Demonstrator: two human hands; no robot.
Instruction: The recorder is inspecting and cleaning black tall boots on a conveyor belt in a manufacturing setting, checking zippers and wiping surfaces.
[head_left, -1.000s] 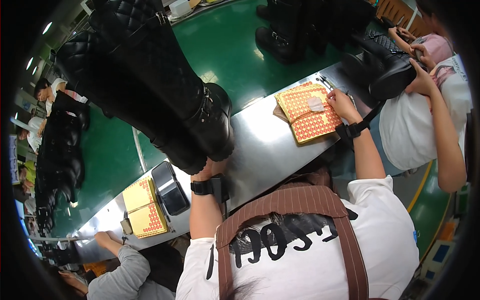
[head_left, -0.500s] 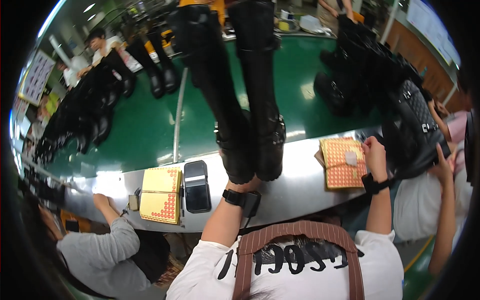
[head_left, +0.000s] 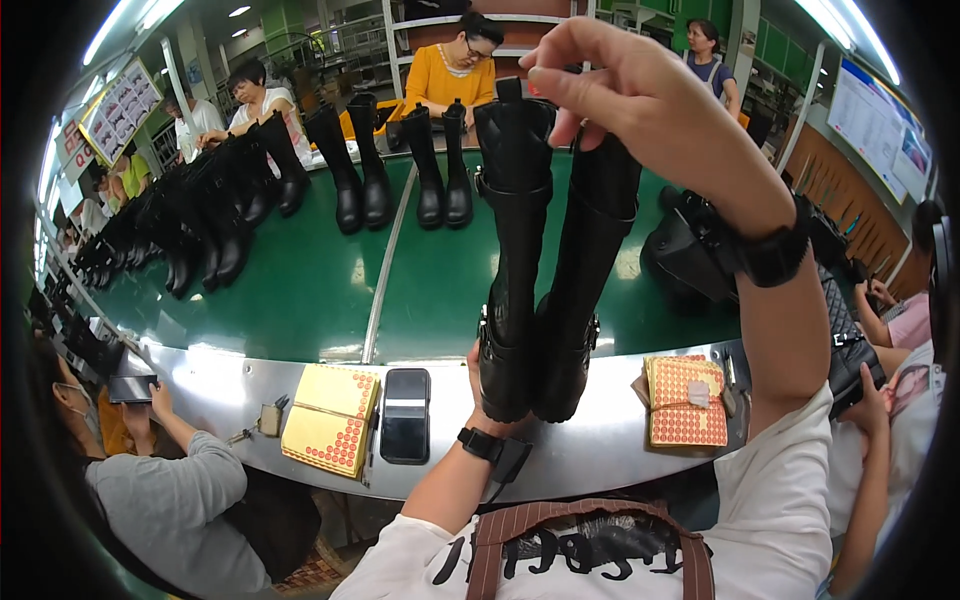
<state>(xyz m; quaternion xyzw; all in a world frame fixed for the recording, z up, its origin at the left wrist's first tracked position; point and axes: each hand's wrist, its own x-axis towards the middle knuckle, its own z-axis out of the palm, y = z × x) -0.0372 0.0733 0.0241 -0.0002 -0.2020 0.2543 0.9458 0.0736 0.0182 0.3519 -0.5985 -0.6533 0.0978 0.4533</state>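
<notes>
A pair of tall black boots, the left boot [head_left: 515, 220] and the right boot [head_left: 590, 250], stands in front of me with buckled straps at shaft and ankle. My left hand [head_left: 479, 392] holds the pair low at the feet; most of its fingers are hidden behind the boots. Above the right boot's top, my right hand [head_left: 625, 95] is raised, thumb and fingertips closed in a pinch. A tiny red sticker [head_left: 533, 91] shows at the thumb tip. Near the metal edge lies a stack of yellow sheets with round red stickers [head_left: 685, 405].
Another yellow sticker stack [head_left: 325, 420], a black phone [head_left: 405, 415] and keys on a tag [head_left: 268, 420] lie on the metal edge [head_left: 560, 450]. More black boots [head_left: 215, 215] line the green belt [head_left: 290, 295]. Co-workers sit on both sides and across.
My right hand has gone from the right sticker stack up to the boot tops, with a small red sticker at its fingertips. The boots now lean differently in view, still held by my left hand.
</notes>
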